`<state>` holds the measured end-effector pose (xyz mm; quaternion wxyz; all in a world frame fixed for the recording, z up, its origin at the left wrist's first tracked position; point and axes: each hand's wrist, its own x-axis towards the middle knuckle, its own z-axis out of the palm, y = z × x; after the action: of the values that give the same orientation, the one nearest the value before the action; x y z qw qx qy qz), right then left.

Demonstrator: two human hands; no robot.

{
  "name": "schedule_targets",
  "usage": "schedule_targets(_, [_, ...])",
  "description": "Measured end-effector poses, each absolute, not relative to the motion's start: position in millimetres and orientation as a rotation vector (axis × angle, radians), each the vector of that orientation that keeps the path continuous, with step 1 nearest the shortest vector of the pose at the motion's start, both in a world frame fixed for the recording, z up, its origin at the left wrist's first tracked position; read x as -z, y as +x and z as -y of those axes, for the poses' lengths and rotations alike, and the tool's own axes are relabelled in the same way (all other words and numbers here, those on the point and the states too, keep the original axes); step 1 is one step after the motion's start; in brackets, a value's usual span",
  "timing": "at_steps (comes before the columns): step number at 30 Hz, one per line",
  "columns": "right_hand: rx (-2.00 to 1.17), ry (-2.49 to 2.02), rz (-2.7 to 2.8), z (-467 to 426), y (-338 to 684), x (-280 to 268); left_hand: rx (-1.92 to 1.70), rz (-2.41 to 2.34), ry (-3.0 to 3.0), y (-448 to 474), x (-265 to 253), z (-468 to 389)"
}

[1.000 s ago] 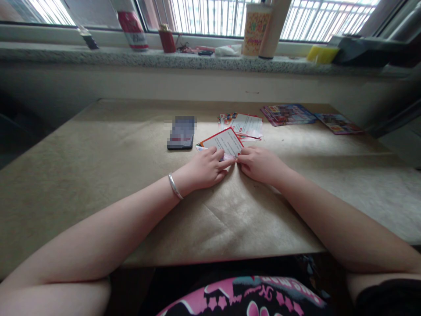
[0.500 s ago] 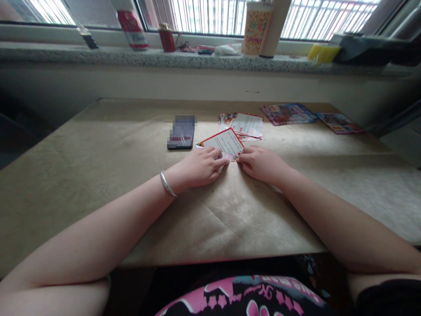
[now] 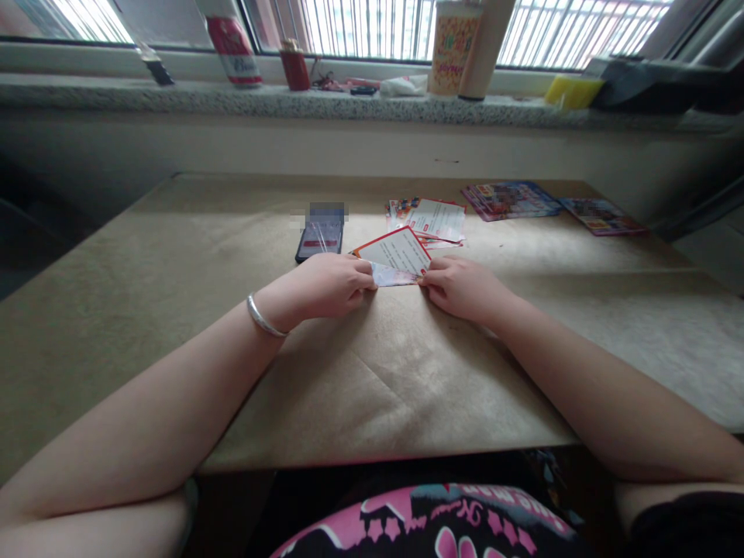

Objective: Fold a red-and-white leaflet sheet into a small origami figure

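Note:
A white printed card (image 3: 396,249) with a red edge lies on the table in front of me, its near edge folded over into a pale, patterned strip (image 3: 395,275). My left hand (image 3: 334,285), with a silver bangle at its wrist, presses its curled fingers on the left end of that strip. At the other end, the fingertips of my right hand (image 3: 456,287) pinch the card's right corner. Just beyond my left hand lies a dark phone (image 3: 322,232). Several similar printed cards (image 3: 439,219) are piled behind the one I hold.
Colourful printed cards or leaflets (image 3: 511,200) lie at the back right, with another small stack (image 3: 601,217) beside them. The windowsill (image 3: 349,108) behind holds a red and white can (image 3: 232,50), a red lighter-like object (image 3: 294,68), a patterned cup (image 3: 453,50) and a yellow item (image 3: 573,91).
My left hand has slid left along the card's near edge, uncovering more of the folded strip. My right hand has stayed at the right corner.

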<state>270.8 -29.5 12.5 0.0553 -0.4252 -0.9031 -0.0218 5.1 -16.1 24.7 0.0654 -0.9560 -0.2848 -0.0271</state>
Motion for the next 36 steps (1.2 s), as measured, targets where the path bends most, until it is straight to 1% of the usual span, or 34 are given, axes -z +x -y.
schedule_targets(9, [0.067, -1.243, 2.75, 26, 274, -9, 0.085, 0.91, -2.833, -6, -29, 14])
schedule_targets(14, [0.079, -1.236, 2.754, 26, 272, -9, 0.218, 0.839, -2.775, -3, -19, 10])
schedule_targets(18, [0.091, -1.238, 2.752, 28, 270, -10, 0.349, 0.758, -2.867, 8, -7, 11])
schedule_targets(23, [0.094, -1.262, 2.749, 30, 269, -12, 0.304, 0.779, -2.865, 19, -2, 14])
schedule_targets(36, [0.074, -1.25, 2.748, 28, 270, -10, 0.272, 0.75, -2.961, 9, -15, 10])
